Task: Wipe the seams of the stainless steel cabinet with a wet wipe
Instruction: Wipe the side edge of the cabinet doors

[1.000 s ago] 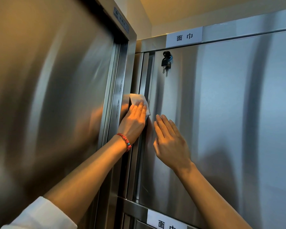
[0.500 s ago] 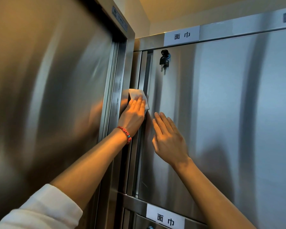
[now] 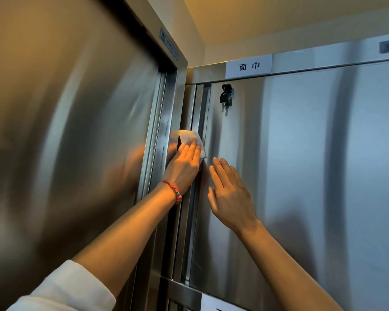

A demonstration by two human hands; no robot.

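Clearly the seam (image 3: pixel 197 198) runs vertically mid-frame; left hand (image 3: pixel 184 167) presses the wet wipe (image 3: pixel 190 138) flat there, right hand (image 3: pixel 229 194) spread beside.

My white wet wipe (image 3: pixel 190 138) lies flat and crumpled over the vertical seam (image 3: pixel 199 108) at the left edge of the brushed stainless steel cabinet door (image 3: pixel 301 164), about mid-height.

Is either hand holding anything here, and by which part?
Left hand presses the wet wipe flat by its lower part against the seam; right hand holds nothing.
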